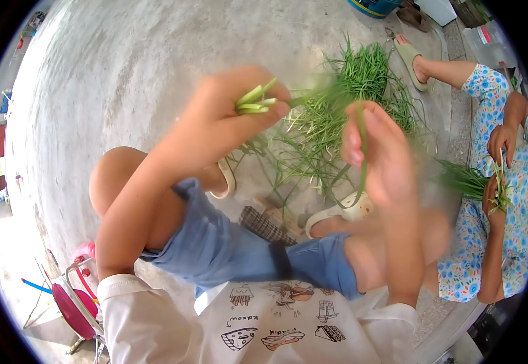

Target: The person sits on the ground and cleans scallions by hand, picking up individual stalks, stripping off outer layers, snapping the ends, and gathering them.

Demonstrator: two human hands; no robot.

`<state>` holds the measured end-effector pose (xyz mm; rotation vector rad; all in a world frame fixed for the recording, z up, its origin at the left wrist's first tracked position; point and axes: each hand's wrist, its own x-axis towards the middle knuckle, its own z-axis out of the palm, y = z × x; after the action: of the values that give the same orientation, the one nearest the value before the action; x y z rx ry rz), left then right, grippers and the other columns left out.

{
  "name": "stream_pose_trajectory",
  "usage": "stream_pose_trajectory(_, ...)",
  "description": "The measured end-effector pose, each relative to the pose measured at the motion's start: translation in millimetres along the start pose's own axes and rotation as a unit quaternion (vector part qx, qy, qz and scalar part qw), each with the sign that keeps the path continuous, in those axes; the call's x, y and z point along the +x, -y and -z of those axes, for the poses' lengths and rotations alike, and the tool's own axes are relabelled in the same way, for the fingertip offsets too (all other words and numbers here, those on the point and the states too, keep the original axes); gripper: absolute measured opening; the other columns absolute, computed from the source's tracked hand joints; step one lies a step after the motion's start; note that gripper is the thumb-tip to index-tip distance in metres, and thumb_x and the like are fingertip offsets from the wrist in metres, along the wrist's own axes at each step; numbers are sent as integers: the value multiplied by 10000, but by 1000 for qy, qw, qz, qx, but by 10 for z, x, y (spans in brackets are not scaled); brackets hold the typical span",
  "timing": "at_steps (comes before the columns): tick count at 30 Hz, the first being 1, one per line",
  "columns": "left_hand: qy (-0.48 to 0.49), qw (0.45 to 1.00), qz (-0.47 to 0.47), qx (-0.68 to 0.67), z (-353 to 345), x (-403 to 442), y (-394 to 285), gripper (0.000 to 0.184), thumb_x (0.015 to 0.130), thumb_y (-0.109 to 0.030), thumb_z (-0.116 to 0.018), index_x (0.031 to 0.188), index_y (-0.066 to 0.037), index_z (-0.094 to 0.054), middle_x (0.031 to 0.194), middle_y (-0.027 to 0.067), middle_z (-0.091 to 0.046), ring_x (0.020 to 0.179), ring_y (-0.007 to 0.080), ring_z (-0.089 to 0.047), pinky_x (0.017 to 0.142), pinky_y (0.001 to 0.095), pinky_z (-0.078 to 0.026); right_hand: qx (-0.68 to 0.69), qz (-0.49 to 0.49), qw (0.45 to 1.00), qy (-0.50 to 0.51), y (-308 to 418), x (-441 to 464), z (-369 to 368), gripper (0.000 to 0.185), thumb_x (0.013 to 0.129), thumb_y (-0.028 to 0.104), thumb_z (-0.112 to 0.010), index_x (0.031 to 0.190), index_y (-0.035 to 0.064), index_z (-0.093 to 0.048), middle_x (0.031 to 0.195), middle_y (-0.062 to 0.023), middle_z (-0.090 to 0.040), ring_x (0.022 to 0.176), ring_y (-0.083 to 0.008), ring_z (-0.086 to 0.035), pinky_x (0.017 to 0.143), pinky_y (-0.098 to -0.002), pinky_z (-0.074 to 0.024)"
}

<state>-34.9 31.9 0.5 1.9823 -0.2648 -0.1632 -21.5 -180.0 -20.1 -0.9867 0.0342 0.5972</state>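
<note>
My left hand (233,109) is closed round a small bunch of green stalks (255,102), whose pale cut ends point toward the left. The leaves of the bunch run right from the fist and blur with motion. To the right, my right hand (382,155) is raised with its fingers closed on a long green leaf (363,145), which hangs down in a curve. Beneath and beyond both hands, a loose pile of long green leaves (364,73) is spread over the concrete floor.
A co-worker in blue-flowered clothes (458,267) sits at the right, holding green stalks (467,181) in their hands. A blue bucket (375,6) stands at the top. A red round object (73,309) on a metal frame is at lower left. My sandals are below the pile.
</note>
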Motion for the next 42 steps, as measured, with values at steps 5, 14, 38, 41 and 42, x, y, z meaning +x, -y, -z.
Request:
stream_pose_trajectory(5,19,999,-28,-5,-68,45,12,38,774,-51,-530,759,-17,-521,653,-16,-452,600,60,-383,535,214,-309,6,-27,1000,5,-54,7,-2,209,816,204,-493,895,11,-512,587,17,-410,479,-48,-310,441,-177,-247)
stream_pose_trajectory(14,64,991,-117,28,-374,102,96,112,664,3,-587,763,-7,-533,683,73,-506,607,178,-495,537,277,-382,15,-36,999,-4,-111,21,-11,154,786,177,-555,830,29,-562,525,84,-306,437,-14,-238,412,-173,-190)
stream_pose_trajectory(38,105,992,-44,46,-453,-17,-224,97,675,-13,-571,770,6,-560,669,96,-500,595,203,-495,531,279,-379,115,319,940,-42,939,-373,627,303,848,341,-444,770,57,-518,499,45,-252,447,-66,-229,429,-215,-198)
stream_pose_trajectory(41,111,992,-39,48,-465,-36,-262,91,687,-32,-566,770,4,-560,667,96,-500,597,206,-496,533,282,-379,183,314,929,-70,947,-387,652,280,843,332,-449,712,87,-483,498,36,-270,440,-72,-237,421,-213,-195)
stream_pose_trajectory(42,113,992,-32,52,-467,-45,-277,89,690,-38,-564,769,4,-560,666,97,-500,599,208,-496,534,283,-379,178,319,928,-69,961,-409,668,280,843,332,-449,712,87,-483,498,36,-270,440,-72,-237,421,-213,-195)
